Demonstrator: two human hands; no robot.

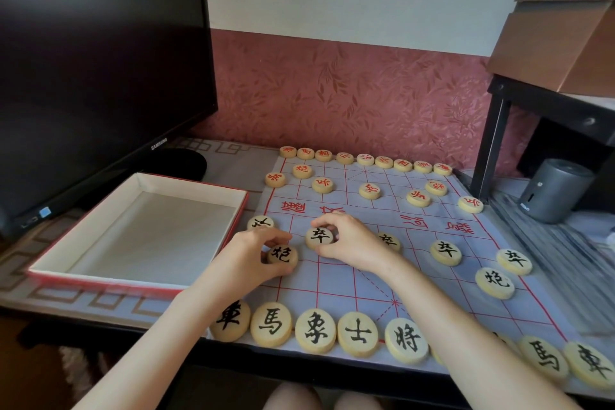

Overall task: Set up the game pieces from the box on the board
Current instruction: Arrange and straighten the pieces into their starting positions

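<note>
A blue-grey cloth board (pixel 429 280) with red grid lines lies on the desk. Round wooden pieces with red characters (pixel 369 191) line its far side, and pieces with black characters (pixel 358 333) fill the near row. My left hand (pixel 256 255) grips a black-lettered cannon piece (pixel 282 255) on the board's left side. My right hand (pixel 349 240) holds a black-lettered soldier piece (pixel 320 236) just right of it. Another black piece (pixel 260 222) sits at the left edge, partly behind my left hand. The red-rimmed box (pixel 139 233) stands to the left, with nothing inside.
A dark monitor (pixel 96 70) stands at the back left behind the box. A black shelf frame (pixel 496 140) with a cardboard box (pixel 562 33) on top rises at the right, and a grey cylinder (pixel 555 190) sits beneath it.
</note>
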